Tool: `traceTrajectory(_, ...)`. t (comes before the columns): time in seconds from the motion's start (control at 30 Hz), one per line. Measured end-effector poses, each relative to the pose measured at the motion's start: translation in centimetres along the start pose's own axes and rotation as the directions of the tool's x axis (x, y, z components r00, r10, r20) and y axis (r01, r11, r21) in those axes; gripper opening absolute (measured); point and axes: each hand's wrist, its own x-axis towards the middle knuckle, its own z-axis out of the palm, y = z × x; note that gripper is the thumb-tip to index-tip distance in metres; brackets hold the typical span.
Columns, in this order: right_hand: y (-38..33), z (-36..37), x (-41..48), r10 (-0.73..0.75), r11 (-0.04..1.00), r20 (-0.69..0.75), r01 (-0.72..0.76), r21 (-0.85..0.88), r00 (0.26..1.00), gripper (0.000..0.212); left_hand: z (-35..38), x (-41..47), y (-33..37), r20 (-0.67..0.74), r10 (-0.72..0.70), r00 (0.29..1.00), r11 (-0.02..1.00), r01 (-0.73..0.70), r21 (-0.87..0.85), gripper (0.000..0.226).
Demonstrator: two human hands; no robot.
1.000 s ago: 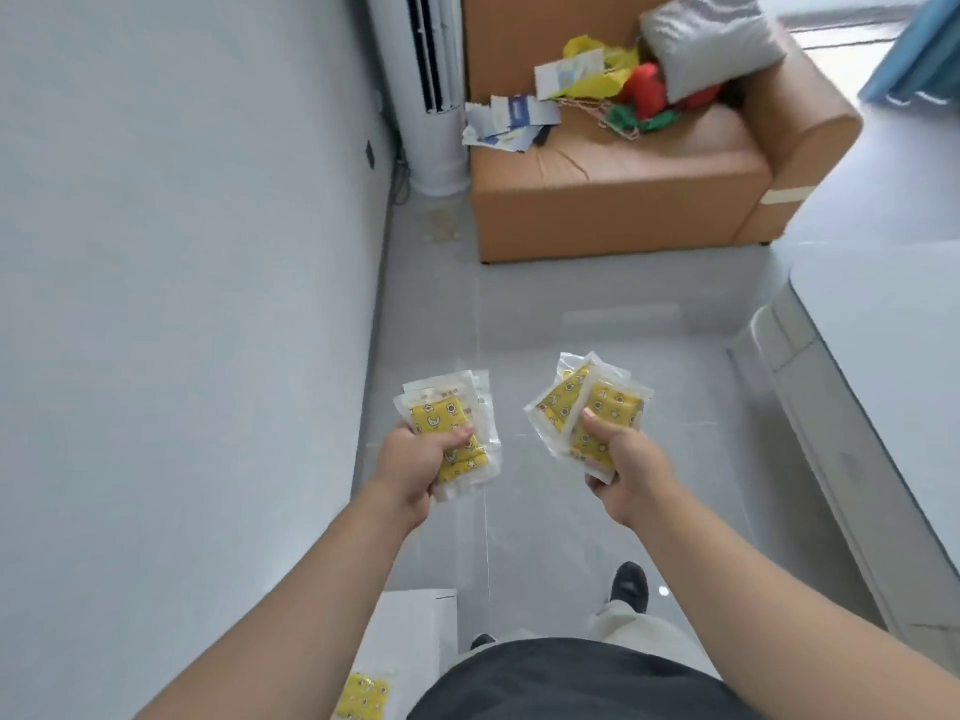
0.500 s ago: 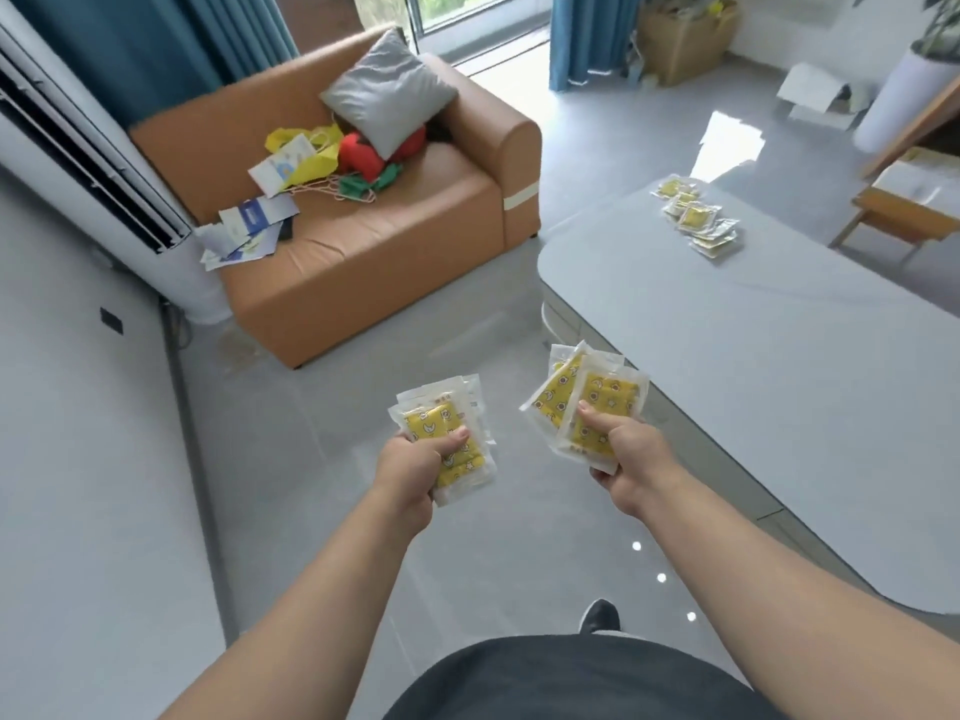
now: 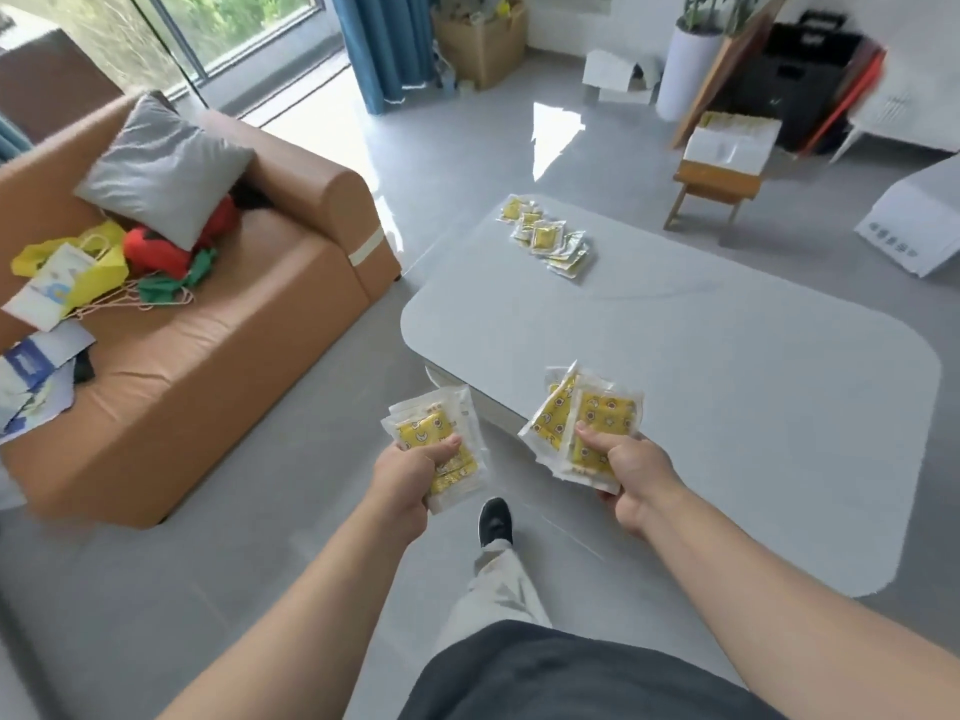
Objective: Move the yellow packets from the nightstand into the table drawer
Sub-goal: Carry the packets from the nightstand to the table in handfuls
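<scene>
My left hand (image 3: 410,478) grips a small stack of yellow packets (image 3: 434,431) in clear wrappers, thumb across the top one. My right hand (image 3: 626,467) grips a fanned bunch of yellow packets (image 3: 597,415) the same way. Both hands are held out in front of my waist, over the floor by the near left corner of the grey table (image 3: 727,387). A loose pile of more yellow packets (image 3: 550,236) lies on the table's far end. The table's drawer cannot be made out, and the nightstand is out of view.
A tan sofa (image 3: 208,345) with a grey cushion (image 3: 161,168), bags and papers stands to the left. My foot in a black shoe (image 3: 494,522) is on the grey floor beside the table. A small wooden stool (image 3: 714,184), boxes and a white planter stand beyond.
The view has swung right from the wall and sofa to the table, which now lies in front of me. Both hands still hold their packets in the same grip.
</scene>
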Motion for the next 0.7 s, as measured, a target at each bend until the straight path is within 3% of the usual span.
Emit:
traceTrajectory(0.37, -11.8, 6.4, 10.3, 0.005, 0.986, -0.224, 0.033, 0.163, 0.975, 0.021, 11.1, 16.4, 15.2, 0.23, -0.067, 0.971, 0.966, 0.006, 0.257, 0.023)
traceTrajectory(0.7, -19.4, 5.9, 18.4, 0.055, 0.966, -0.305, 0.026, 0.256, 0.951, 0.023, 21.2, 24.7, 20.0, 0.2, -0.142, 0.969, 0.934, 0.064, 0.35, 0.027)
